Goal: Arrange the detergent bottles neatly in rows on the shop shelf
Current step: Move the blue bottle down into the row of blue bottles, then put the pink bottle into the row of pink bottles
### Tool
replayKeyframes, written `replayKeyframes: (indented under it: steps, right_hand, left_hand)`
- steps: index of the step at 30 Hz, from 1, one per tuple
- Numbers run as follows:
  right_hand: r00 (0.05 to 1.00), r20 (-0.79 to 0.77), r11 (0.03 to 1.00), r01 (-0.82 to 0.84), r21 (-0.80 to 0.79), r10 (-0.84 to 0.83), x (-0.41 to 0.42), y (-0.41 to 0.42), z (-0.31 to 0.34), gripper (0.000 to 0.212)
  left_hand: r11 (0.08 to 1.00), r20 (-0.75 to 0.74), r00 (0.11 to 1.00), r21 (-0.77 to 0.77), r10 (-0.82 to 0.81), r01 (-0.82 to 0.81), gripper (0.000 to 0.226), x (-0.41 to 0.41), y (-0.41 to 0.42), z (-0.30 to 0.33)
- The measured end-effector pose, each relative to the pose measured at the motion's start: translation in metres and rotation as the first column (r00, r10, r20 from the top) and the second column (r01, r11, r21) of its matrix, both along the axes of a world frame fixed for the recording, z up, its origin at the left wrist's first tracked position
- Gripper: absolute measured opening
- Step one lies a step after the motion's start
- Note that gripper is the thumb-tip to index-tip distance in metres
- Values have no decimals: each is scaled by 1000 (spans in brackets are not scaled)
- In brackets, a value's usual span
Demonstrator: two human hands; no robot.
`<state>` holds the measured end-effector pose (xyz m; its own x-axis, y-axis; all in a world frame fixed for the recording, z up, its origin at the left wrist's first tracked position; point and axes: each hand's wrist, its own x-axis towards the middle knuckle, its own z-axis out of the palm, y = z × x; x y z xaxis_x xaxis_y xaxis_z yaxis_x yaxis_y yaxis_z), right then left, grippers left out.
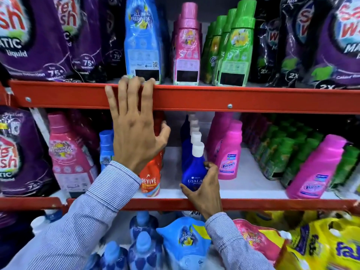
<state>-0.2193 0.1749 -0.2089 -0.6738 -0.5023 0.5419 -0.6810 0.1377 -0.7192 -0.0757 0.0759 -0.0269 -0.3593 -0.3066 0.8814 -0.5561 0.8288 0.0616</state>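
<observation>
A row of dark blue Ujala bottles (192, 168) with white caps runs back from the front of the middle shelf (175, 184). My right hand (204, 190) wraps around the base of the front one. To its left stands an orange-red Revive bottle (151, 181), partly hidden by my left hand. My left hand (132, 131) is spread flat with its fingertips hooked over the red front rail (194, 98) of the upper shelf and its thumb near the red bottles behind. It holds no bottle.
Pink Vanish bottles (228, 156) and green packs (276, 152) fill the middle shelf's right side. Pink, blue and purple containers stand at its left. Blue, pink and green bottles (233, 49) line the upper shelf. Blue bottles and pouches (181, 242) sit below.
</observation>
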Motion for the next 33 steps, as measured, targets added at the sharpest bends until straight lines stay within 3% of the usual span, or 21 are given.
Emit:
replayKeyframes:
  steps: [3, 6, 9, 12, 16, 19, 24, 33]
  right_hand:
    - [999, -36, 1000, -14, -27, 13, -3, 14, -2, 92]
    - [990, -117, 993, 64, -98, -75, -9, 45, -2, 80]
    - [950, -176, 959, 228, -170, -257, -29, 83, -8, 71]
    - [898, -104, 890, 400, -217, -429, -55, 116, -13, 72]
    - [812, 14, 788, 570, -232, -583, -100, 150, -20, 84]
    - [741, 80, 725, 670, -159, -667, -131, 167, -26, 97]
    - [730, 169, 737, 675, -28, -662, -166, 183, -26, 110]
    - [742, 165, 736, 669, -106, -650, -166, 184, -13, 91]
  left_hand:
    - [997, -88, 994, 37, -67, 71, 88, 0, 15, -18]
    - [975, -127, 967, -5, -220, 221, 71, -7, 48, -59]
    - [917, -14, 917, 22, -399, 399, 63, -27, 81, -116]
    - [863, 149, 852, 139, -503, 485, 66, -54, 102, -166]
    - [847, 371, 767, 327, -524, 420, 72, -84, 113, -203]
    - [849, 450, 733, 403, -510, 343, 74, -95, 111, -216]
    - [854, 484, 721, 425, -495, 301, 75, -98, 108, -228]
    - [839, 419, 770, 475, -482, 267, 62, -78, 104, -228]
